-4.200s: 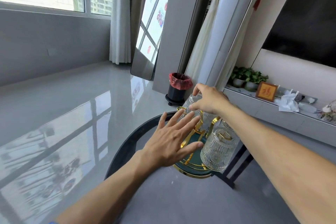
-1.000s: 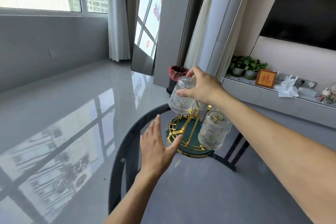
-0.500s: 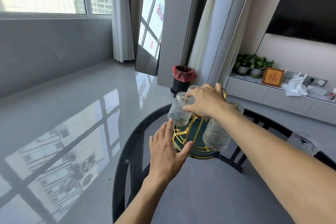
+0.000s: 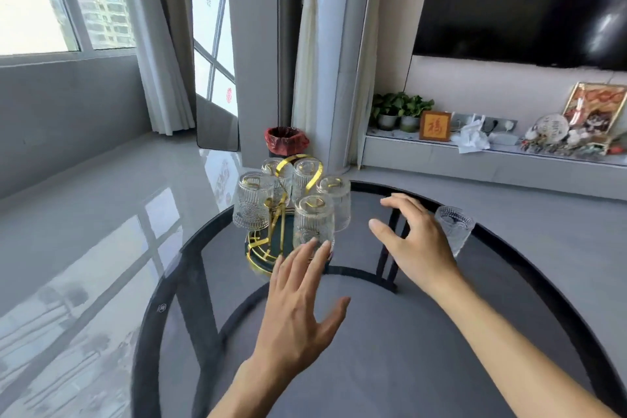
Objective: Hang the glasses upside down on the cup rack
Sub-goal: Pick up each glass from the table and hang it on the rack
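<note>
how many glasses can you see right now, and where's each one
6. Five hang upside down on the cup rack: left, back left, back middle, right, front. One glass stands on the table behind the right hand. More may be hidden.

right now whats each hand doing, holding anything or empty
Left hand: open, fingers spread, holding nothing, by the cup rack.
Right hand: open, empty, in front of the loose glass.
</note>
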